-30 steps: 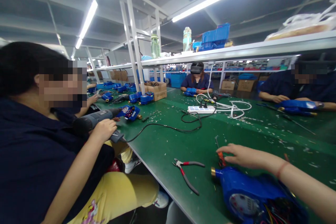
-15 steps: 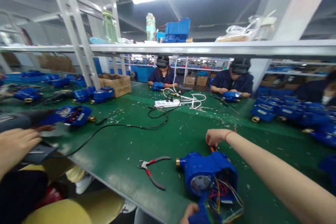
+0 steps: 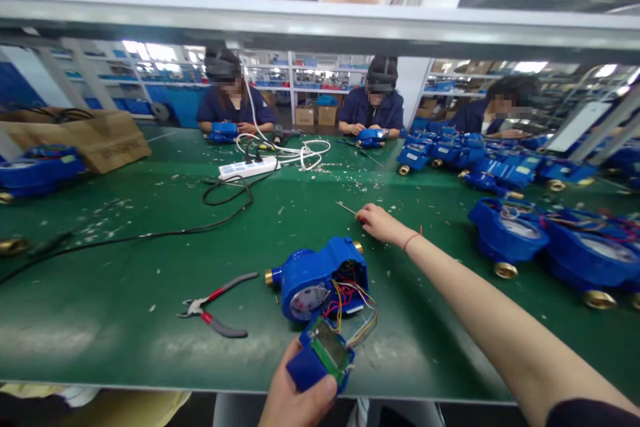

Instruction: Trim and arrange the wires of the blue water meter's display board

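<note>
A blue water meter with brass ends lies open on the green table, coloured wires running from it to a blue cover with a green circuit board. My left hand grips that cover at the table's near edge. My right hand reaches past the meter, fingers closed on a thin screwdriver whose tip points left.
Red-handled pliers lie left of the meter. A white power strip with cables sits mid-table. Several blue meters crowd the right side; a cardboard box stands far left. Three seated people work at the far side.
The view swung right and down, away from the person on my left. My left hand came in holding the cover; my right hand picked up the screwdriver beyond the meter.
</note>
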The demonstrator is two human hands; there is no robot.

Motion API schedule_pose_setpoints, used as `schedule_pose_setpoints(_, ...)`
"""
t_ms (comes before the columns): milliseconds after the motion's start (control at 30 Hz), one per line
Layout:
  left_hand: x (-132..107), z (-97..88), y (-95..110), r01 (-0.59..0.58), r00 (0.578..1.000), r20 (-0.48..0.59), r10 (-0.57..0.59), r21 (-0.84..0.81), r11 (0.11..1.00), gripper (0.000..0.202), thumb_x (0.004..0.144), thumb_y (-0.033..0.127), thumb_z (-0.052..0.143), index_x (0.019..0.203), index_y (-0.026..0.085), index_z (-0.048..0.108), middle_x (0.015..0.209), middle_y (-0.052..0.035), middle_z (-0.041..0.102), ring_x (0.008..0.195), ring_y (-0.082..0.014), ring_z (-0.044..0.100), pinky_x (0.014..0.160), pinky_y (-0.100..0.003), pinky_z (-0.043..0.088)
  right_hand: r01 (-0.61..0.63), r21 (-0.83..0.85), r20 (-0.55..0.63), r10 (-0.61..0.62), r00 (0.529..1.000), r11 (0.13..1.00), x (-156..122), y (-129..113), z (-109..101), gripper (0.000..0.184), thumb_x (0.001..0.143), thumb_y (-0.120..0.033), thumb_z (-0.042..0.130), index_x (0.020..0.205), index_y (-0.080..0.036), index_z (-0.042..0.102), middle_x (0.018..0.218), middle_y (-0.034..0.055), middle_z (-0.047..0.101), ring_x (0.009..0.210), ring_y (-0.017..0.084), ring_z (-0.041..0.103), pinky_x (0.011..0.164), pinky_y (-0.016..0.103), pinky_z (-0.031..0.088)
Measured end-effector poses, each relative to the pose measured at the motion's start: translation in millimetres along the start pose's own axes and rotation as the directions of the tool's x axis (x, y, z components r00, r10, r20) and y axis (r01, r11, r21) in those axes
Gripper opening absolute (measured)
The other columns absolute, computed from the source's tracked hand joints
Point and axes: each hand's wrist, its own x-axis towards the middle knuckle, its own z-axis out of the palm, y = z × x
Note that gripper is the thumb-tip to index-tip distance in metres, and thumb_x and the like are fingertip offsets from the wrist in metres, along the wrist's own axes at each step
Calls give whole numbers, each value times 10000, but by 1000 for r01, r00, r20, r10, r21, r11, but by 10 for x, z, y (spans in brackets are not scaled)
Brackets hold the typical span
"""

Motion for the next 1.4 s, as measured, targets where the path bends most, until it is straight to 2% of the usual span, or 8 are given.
schedule_pose_setpoints(167,-91,64,104,29,999,-30,-30,-30,999,673,528,265,935,1140,155,676,1022,-154,760,1000,-333,709,930,-411,527,36,217,-263,23,965,976,-593,-32,129,189,914,-127,494,1039,-150,633,1110,96,634,1067,199,585,977,369,461)
schedule_pose_setpoints(300,-123,73,139,36,999,-20,-37,-23,999,739,547,258,925,1229,165,654,1082,-171,750,1041,-354,696,972,-440,515,45,370,-333,88,939,928,-914,11,246,190,888,-198,488,1003,-170,637,995,83,679,906,205,632,825,345,503)
schedule_pose_setpoints(700,-172,25,111,14,996,-85,-14,3,1000,754,552,257,919,1251,197,644,1100,-137,753,1064,-348,688,990,-429,525,80,537,-341,130,931,840,-1050,-198,131,241,872,-350,521,736,-179,621,661,11,612,633,155,540,607,273,383)
schedule_pose_setpoints(900,-206,73,151,22,994,-104,-21,14,1000,675,560,266,914,1191,220,680,1140,-116,741,1107,-342,669,989,-415,528,117,629,-381,173,908,769,-1102,-317,27,55,790,-225,519,775,-190,559,710,3,576,648,138,525,604,261,412)
schedule_pose_setpoints(967,-214,91,167,33,994,-107,-32,9,999,641,554,271,919,1155,224,700,1139,-104,741,1108,-337,668,980,-405,533,125,732,-365,230,902,669,-1200,-394,-26,61,747,-180,533,804,-199,545,763,8,588,689,139,554,625,260,452)
schedule_pose_setpoints(1067,-223,114,191,50,993,-104,-50,1,999,645,536,288,928,1140,218,710,1125,-100,744,1087,-325,676,963,-390,541,117,919,-263,365,893,377,-1480,-578,-12,145,741,-174,604,876,-216,572,851,14,611,769,139,589,677,259,492)
schedule_pose_setpoints(1200,-232,128,214,61,991,-123,-59,15,998,677,514,287,934,1147,218,703,1118,-98,744,1095,-321,669,968,-383,533,14,998,-45,482,875,68,-1910,-892,268,285,787,-282,676,1048,-250,566,994,39,597,904,151,599,777,271,515)
schedule_pose_setpoints(1400,-251,89,215,73,987,-148,-66,47,996,800,520,302,925,1259,249,624,1158,-93,730,1116,-321,655,948,-377,530,-189,968,226,250,942,-163,-2047,-1302,566,604,696,-414,777,1195,-215,502,1022,73,575,941,187,588,828,329,519)
